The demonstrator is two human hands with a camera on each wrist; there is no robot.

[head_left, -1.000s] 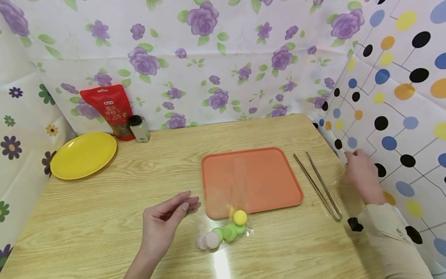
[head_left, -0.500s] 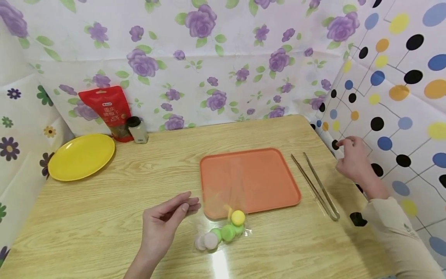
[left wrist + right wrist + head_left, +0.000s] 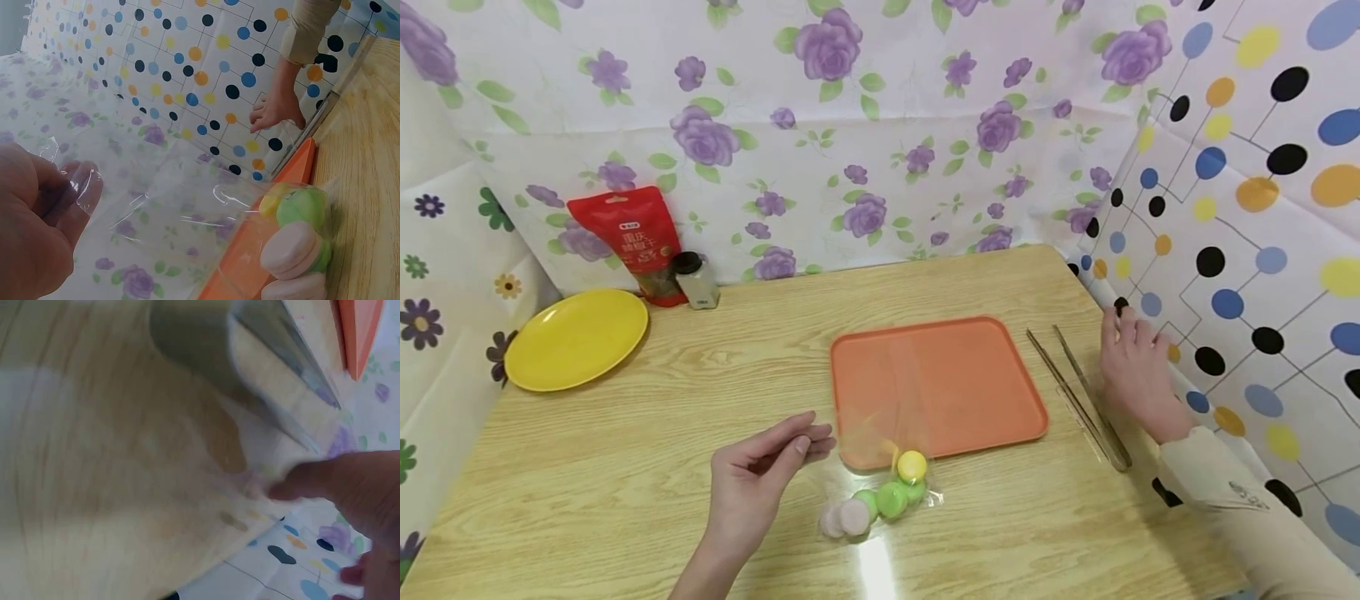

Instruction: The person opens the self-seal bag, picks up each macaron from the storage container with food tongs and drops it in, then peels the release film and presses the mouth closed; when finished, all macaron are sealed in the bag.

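My left hand (image 3: 752, 483) pinches the edge of a clear plastic bag (image 3: 181, 212) between thumb and fingers. Pale pink macarons (image 3: 854, 517), green macarons (image 3: 892, 500) and a yellow macaron (image 3: 912, 467) lie in the bottom of the bag, before the front edge of the orange tray (image 3: 970, 375). At the table's right edge, my right hand (image 3: 1138, 375) reaches out with fingers extended and nothing in its grip. Metal tongs (image 3: 1086, 408) lie just left of it, their arms apart, and the right wrist view shows a gap between thumb and tongs.
A yellow plate (image 3: 576, 342) stands at the back left. Beside it are a red pouch (image 3: 640, 233) and a black-capped shaker (image 3: 697, 281). Patterned cloth walls (image 3: 850, 150) enclose the back and sides, with the right one close to my right hand.
My right hand, first lifted by the right wall, has come left and down toward the tongs, and its fingers have spread. The left hand and the bag stay nearly still.
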